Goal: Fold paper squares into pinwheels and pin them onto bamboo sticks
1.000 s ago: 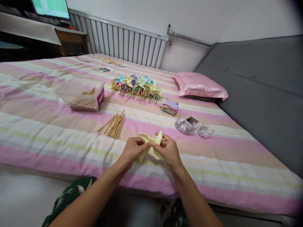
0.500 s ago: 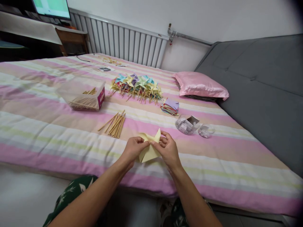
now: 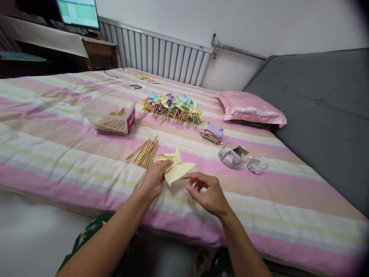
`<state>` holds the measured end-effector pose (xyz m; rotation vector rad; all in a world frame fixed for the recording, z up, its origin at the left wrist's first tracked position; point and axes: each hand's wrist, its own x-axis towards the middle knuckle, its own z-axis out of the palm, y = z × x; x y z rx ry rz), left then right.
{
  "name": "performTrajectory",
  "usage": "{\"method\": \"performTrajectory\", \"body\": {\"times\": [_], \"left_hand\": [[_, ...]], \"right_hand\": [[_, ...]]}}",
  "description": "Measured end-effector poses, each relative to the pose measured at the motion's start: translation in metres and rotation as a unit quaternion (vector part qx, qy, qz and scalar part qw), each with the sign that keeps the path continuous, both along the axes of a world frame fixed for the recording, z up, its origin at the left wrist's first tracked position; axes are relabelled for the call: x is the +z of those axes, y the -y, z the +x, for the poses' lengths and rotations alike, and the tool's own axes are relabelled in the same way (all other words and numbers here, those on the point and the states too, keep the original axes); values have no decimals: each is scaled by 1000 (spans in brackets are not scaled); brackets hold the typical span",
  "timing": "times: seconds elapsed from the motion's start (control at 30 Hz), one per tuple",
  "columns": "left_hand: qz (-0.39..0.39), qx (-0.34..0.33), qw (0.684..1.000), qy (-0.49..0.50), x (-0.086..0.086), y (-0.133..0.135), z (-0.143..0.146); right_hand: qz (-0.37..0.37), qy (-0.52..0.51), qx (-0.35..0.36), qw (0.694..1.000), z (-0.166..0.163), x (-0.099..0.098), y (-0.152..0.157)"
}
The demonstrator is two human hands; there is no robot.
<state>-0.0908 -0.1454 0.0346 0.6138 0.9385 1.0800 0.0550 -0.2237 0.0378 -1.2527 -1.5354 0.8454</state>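
Since a second ago the right hand [image 3: 208, 192] has let go of the paper [image 3: 176, 168], fingers loosely curled, holding nothing visible. Left hand [image 3: 154, 177] pinches the paper over the bed [image 3: 288, 200], beside the sticks [image 3: 147, 151]. Box [image 3: 111, 115] label is unreadable. Bare sheet lies rightward; bed edge runs just below.
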Motion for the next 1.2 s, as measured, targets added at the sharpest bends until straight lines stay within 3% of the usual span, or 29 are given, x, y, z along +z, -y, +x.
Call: {"method": "performTrajectory", "body": {"times": [0.1,0.33,0.53,0.77,0.93,1.1,1.2], "left_hand": [[-4,-22,1000,16,-1,3,1],[6,-78,997,0,-7,12,4],[51,-52,996,-47,-7,14,7],[38,-36,998,-43,-4,15,10],[28,-26,998,-46,-3,10,5],[29,-94,993,-60,0,11,4],[23,-119,991,-61,3,13,5]], "right_hand": [[-27,-20,17,999,-8,-6,-1],[26,-46,-62,997,-12,-16,-6],[-2,-82,-101,992,-16,-14,-9],[43,-35,-129,990,-14,-12,-6],[97,-166,-196,961,-1,-7,-6],[-3,-265,-219,939,15,-7,-15],[-9,-238,-172,956,24,-7,-17]]}}
